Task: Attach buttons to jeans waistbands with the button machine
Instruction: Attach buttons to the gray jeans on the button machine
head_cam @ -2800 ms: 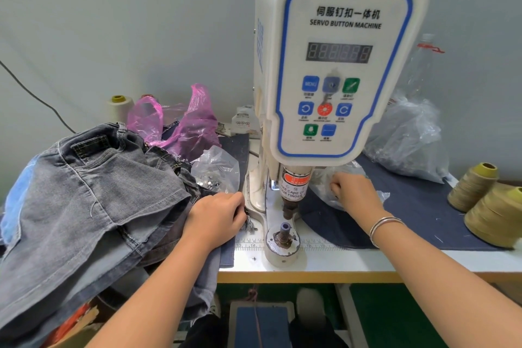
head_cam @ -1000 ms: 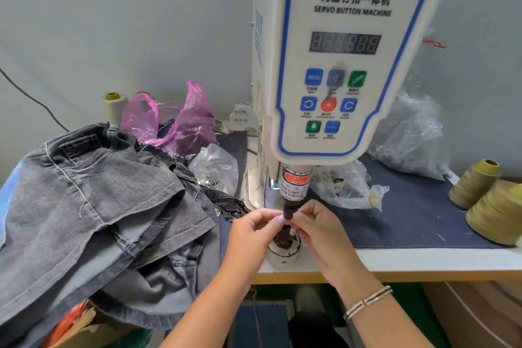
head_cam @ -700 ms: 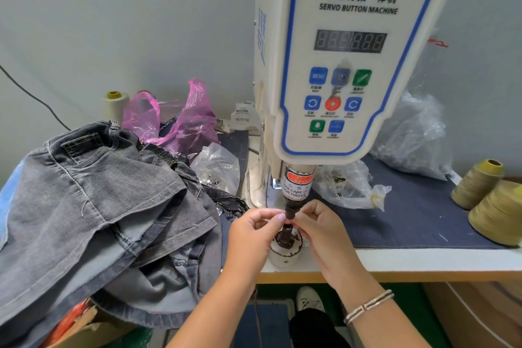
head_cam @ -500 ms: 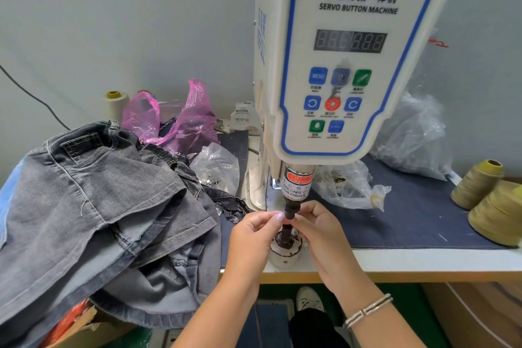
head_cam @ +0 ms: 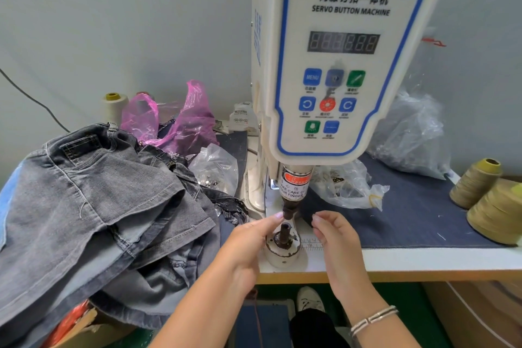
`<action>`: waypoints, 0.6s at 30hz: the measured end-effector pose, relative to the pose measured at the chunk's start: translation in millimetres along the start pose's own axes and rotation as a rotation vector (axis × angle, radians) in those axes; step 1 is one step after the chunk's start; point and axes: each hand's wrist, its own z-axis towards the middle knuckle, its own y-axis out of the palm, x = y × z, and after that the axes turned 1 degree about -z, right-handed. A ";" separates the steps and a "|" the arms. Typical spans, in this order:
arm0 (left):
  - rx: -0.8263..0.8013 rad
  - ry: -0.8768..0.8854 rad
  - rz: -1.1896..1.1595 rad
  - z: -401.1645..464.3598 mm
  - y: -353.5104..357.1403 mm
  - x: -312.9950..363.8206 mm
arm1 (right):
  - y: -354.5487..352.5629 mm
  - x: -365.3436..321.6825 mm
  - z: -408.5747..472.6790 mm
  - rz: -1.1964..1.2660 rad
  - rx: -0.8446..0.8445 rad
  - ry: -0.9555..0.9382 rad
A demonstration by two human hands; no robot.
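jeans: grey denim pile [head_cam: 93,206] heaped at left of table [head_cam: 423,261], part hanging over the near edge; no waistband under the machine yet
button machine: white servo unit [head_cam: 339,65] mid-table, upper punch [head_cam: 289,206] directly above lower die post [head_cam: 284,237], gap between them
left hand: [head_cam: 248,243] just left of the die, fingertip touching the punch tip; fingers fairly straight, nothing seen held
right hand: [head_cam: 333,234] just right of the die, apart from the punch; thumb and forefinger drawn together, whether a button part is pinched is too small to tell
buttons: loose small metal pieces in clear bags, one [head_cam: 214,169] left of machine, one [head_cam: 344,186] right behind the punch
handling jeans: judged soft, floppy, fairly heavy in bulk; waistband is the stiffest part, so take it flat with both hands either side of the button spot
handling buttons: judged tiny, hard, slippery; fingertip pinch by the rim
risk: fingers close to punch, warning label [head_cam: 293,186] says so
other: thread cones [head_cam: 491,198] far right, pink bag [head_cam: 180,121] behind jeans
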 end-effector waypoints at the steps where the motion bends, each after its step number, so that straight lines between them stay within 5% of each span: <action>1: -0.008 -0.001 0.041 -0.2 -1.7 1.7 | -0.4 0.5 0.0 0.002 0.005 0.000; 6: -0.046 -0.074 0.040 2.2 -12.1 9.8 | 2.3 -0.8 -2.3 -0.066 -0.017 -0.063; 11: -0.068 -0.130 -0.038 3.3 -10.7 12.2 | 11.5 -7.5 -13.8 -0.250 -0.180 -0.356; 18: -0.141 -0.267 -0.123 7.6 -10.5 8.9 | 17.6 -7.6 -17.7 -0.403 -0.163 -0.527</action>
